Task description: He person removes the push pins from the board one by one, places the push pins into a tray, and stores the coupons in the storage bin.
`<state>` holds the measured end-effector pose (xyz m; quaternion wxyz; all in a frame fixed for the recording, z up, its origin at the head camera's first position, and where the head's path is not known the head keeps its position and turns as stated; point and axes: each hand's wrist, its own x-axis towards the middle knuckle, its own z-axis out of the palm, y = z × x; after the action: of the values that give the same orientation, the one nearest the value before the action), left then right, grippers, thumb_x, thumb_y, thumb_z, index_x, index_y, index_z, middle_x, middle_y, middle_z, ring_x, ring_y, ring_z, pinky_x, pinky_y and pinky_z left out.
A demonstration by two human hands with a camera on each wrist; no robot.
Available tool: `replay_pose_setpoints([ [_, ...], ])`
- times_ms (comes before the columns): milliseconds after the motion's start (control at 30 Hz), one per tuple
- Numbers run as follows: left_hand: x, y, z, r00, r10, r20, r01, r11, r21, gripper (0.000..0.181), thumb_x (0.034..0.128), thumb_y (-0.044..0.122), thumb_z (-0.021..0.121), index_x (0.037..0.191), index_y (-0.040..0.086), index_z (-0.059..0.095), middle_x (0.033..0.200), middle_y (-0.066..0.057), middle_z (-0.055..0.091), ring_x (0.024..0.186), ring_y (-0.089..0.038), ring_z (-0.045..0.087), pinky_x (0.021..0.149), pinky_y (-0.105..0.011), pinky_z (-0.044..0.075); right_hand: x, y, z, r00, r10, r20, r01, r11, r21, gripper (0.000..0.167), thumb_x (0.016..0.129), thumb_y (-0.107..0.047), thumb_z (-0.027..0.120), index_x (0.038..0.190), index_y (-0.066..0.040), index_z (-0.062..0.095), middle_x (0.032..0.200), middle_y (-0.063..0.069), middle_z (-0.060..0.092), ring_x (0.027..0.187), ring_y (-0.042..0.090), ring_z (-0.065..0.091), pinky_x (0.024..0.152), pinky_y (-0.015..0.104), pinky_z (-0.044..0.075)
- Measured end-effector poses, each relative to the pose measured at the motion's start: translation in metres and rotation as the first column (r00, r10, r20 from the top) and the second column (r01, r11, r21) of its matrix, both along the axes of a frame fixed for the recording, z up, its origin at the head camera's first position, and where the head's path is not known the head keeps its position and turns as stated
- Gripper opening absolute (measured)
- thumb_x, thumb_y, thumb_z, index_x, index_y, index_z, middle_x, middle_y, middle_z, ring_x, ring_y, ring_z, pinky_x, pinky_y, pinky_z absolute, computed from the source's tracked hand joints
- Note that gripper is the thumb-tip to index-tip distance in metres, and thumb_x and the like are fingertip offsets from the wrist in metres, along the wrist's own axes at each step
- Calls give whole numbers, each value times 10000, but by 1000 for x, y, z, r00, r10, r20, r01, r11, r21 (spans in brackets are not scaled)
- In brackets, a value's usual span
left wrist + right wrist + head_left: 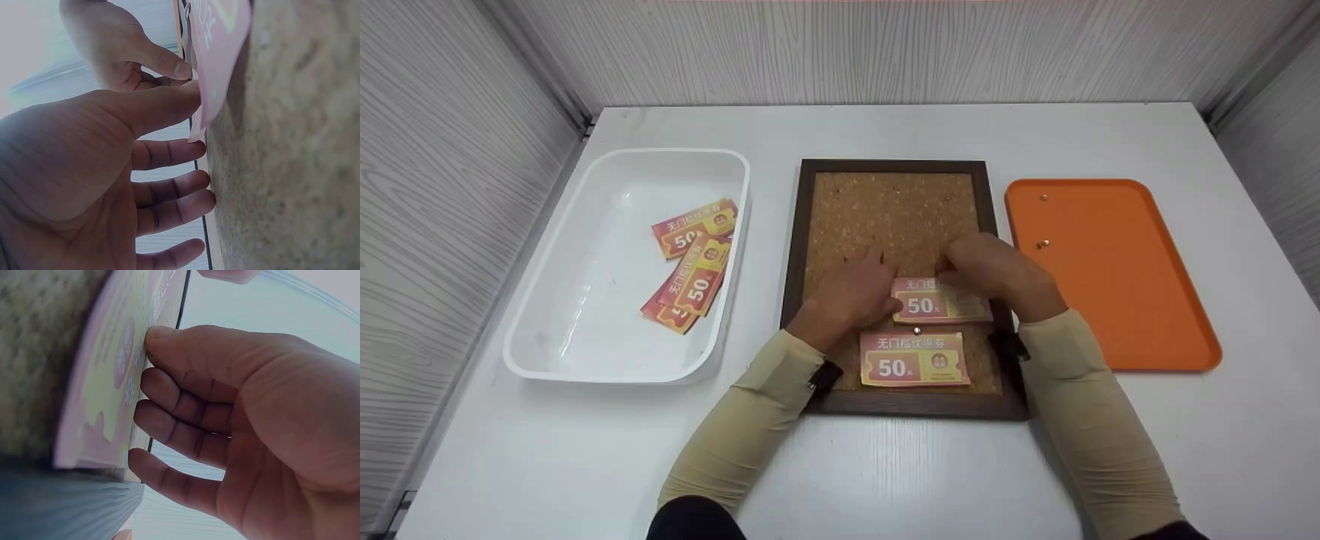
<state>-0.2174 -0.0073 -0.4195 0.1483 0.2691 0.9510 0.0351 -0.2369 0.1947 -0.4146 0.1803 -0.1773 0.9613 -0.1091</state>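
A framed cork board [851,210] lies in front of me with two pink-and-yellow coupons on it. The lower coupon [915,360] lies flat, with a silver pushpin [917,330] at its top edge. My left hand [851,292] touches the upper coupon [922,306] at its left end. In the left wrist view its thumb presses the coupon while the other fingers stay nearly straight against the cork. My right hand [994,270] has thumb and index fingertips together at that coupon's top edge. Whatever may be between them is hidden.
At the left stands a white tub [562,300] with several loose coupons [697,274] inside. An orange tray [1117,300] to the right carries several small pins [1044,197]. Tiny dark spots dot the board's upper part. Wood-grain panels enclose the white table [900,480].
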Motion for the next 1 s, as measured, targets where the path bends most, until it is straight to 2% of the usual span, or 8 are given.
replay_pose_setpoints([
  [100,0,0,0,1000,1,3,-1,1000,0,561,936,452,583,1380,126,477,1370,-105,469,1222,-265,535,1037,-478,436,0,0,-1,1000,14,-8,-14,1000,-1,143,934,-190,606,926,-117,729,829,55,682,668,181,571,588,301,461],
  [333,0,-1,-1,1000,13,16,-14,1000,15,570,935,457,581,1389,133,467,1405,-108,451,1245,-281,522,1064,-497,407,0,0,0,999,-27,46,27,1000,-14,155,942,-220,602,963,-129,726,845,53,679,692,193,585,590,296,472],
  [767,0,-1,-2,1000,18,15,-18,1000,8,595,932,478,577,1402,131,467,1393,-106,460,1242,-273,512,1020,-488,444,-1,2,-1,994,-64,91,67,997,-35,155,943,-224,604,987,-136,723,874,57,680,718,207,596,611,306,484],
  [1000,-1,0,-2,1000,11,-8,-11,1000,3,617,930,472,583,1414,115,441,1405,-105,460,1282,-271,480,1061,-472,417,-2,4,1,998,-32,61,35,998,-45,148,937,-207,598,936,-115,715,822,61,666,675,191,573,588,297,461],
])
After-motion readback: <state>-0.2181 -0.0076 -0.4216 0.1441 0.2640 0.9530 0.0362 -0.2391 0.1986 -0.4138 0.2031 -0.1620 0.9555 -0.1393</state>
